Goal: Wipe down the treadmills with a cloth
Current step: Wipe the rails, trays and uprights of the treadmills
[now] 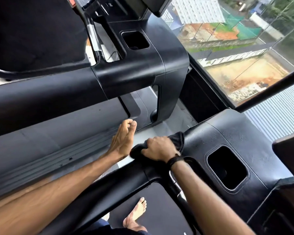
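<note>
Pressing the dark cloth [159, 146] onto the near treadmill [210, 138] console's corner, the right hand [159, 148] gripped it tightly for scrubbing, while the left hand [124, 138] hovered empty, fingers loosely curled.

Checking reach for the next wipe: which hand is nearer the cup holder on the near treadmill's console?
Right. The right hand, gripping the cloth, rests just left of the cup holder; the left hand hangs farther left, off the console.

window [244, 48] onto rooftops, green netting [244, 29], bare foot [136, 214], black wrist band [174, 161]
</note>
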Action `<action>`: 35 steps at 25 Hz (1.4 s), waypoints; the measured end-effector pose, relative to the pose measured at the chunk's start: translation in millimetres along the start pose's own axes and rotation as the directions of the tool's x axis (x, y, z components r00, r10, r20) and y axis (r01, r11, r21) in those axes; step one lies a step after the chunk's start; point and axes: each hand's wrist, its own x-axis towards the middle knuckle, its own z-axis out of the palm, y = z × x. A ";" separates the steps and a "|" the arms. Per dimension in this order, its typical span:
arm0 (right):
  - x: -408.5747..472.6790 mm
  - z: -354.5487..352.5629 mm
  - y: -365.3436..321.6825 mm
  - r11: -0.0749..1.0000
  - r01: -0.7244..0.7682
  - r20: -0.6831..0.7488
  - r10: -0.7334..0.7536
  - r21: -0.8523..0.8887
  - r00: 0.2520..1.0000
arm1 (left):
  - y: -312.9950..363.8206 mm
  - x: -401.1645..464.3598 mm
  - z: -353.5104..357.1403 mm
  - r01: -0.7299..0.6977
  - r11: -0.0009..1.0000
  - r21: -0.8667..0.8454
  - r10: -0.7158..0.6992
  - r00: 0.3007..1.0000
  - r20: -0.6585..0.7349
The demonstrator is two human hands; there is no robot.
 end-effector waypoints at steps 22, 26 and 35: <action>-56.2 19.6 29.5 0.933 0.310 -0.342 -0.235 0.183 0.910 | 36.3 12.4 39.5 0.165 0.984 -0.072 -0.164 0.986 0.019; -47.5 14.3 113.7 0.972 0.129 -0.449 -0.028 0.197 0.893 | 30.1 15.9 43.2 0.142 0.987 -0.072 -0.141 0.990 0.015; 8.0 -5.5 75.9 0.997 0.058 -0.075 -0.054 0.044 0.996 | 46.4 11.2 60.1 0.125 0.992 -0.029 -0.123 0.992 0.035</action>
